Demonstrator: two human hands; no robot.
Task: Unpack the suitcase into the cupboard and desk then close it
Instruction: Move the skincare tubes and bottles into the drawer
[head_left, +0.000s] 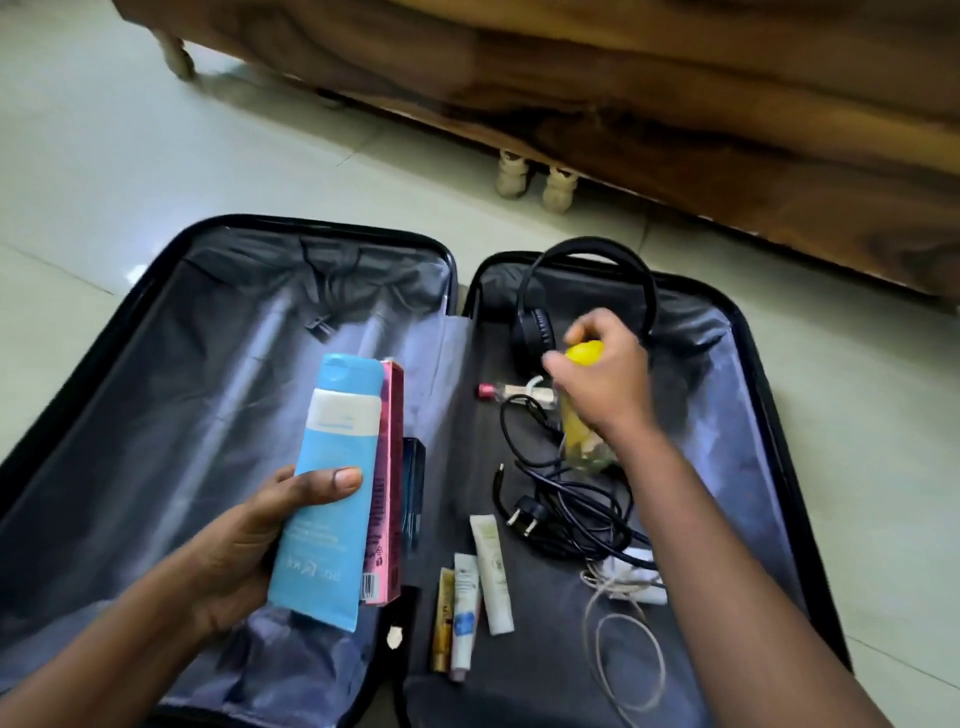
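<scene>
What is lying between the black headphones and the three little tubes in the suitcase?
In the head view, a tangle of black cables with a plug lies between the headphones and tubes, beside the yellow-capped bottle.

Suitcase (457, 291): black shell, grey lining, lying fully open and flat on the floor. Over its left half, a blue tube (327, 488) and a pink box (387, 483) held together, upright, slightly tilted. In its right half: black headphones (535, 332) at the far end; yellow-capped bottle (579, 431) lifted mid-half; tangled black cable with plug (566, 499) beside it; three small tubes (472, 592) near the hinge; white cord (623, 649) at the near end.
</scene>
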